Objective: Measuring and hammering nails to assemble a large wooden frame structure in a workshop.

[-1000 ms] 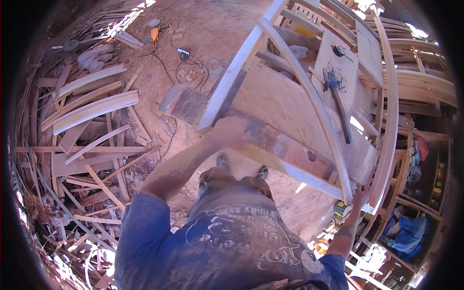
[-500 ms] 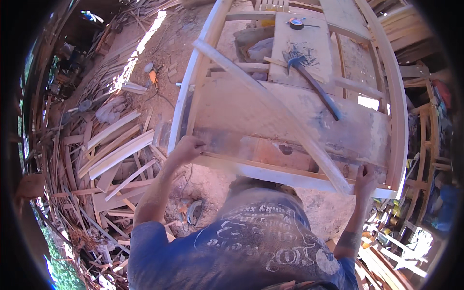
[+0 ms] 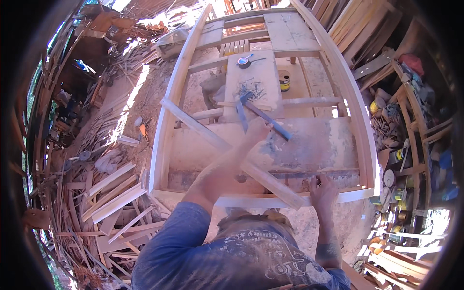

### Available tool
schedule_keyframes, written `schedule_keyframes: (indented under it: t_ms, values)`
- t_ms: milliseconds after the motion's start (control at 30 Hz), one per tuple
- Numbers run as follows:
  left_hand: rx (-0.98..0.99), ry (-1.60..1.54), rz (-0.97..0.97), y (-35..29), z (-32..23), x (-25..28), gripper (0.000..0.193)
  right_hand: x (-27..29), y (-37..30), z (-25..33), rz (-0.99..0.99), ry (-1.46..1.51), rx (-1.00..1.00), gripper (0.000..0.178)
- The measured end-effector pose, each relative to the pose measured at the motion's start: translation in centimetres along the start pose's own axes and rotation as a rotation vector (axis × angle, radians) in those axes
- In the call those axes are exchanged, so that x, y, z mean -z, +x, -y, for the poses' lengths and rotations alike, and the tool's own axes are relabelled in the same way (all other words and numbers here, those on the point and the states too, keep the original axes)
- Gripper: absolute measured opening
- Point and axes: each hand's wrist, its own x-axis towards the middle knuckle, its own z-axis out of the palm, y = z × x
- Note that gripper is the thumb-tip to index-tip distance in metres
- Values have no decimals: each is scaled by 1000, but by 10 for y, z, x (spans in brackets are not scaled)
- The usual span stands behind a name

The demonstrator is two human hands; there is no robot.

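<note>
Reaching far across the wooden frame [image 3: 169, 121], the left hand [image 3: 256, 129] now closes on the hammer [image 3: 263, 116] lying on the board just near of the scattered nails [image 3: 252, 88]; half a second ago it gripped the frame's near rail. The right hand [image 3: 323, 191] stays pressed on that near rail, fingers spread, holding nothing, beside the loose diagonal slat [image 3: 232, 152]. Judging by this, hammering comes next.
</note>
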Motion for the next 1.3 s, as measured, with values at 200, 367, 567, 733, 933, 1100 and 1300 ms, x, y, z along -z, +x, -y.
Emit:
schedule_keyframes:
  t_ms: [200, 367, 567, 733, 933, 1100, 1300]
  values:
    - [-103, -150, -285, -118, -79, 83, 26, 2, -8, -14, 18, -7, -10, 19]
    - [204, 144, -365, -279, 19, 162, 16, -13, -12, -7, 65, -124, 28, 26]
    - [100, 139, -254, -348, 46, 185, 26, -19, -24, -10, 76, -250, -26, 33]
    - [117, 186, -174, -370, 89, 162, 37, -20, -28, -38, 103, -266, 41, 30]
    - [62, 201, -212, -471, 72, 169, 35, 1, -117, -36, 102, -256, 47, 31]
    - [-63, 39, -276, -562, 66, 185, 27, 15, -150, -75, 229, -201, 37, 34]
    - [-28, -156, -585, -669, 127, 222, 15, -21, -72, -33, -23, -271, -200, 36]
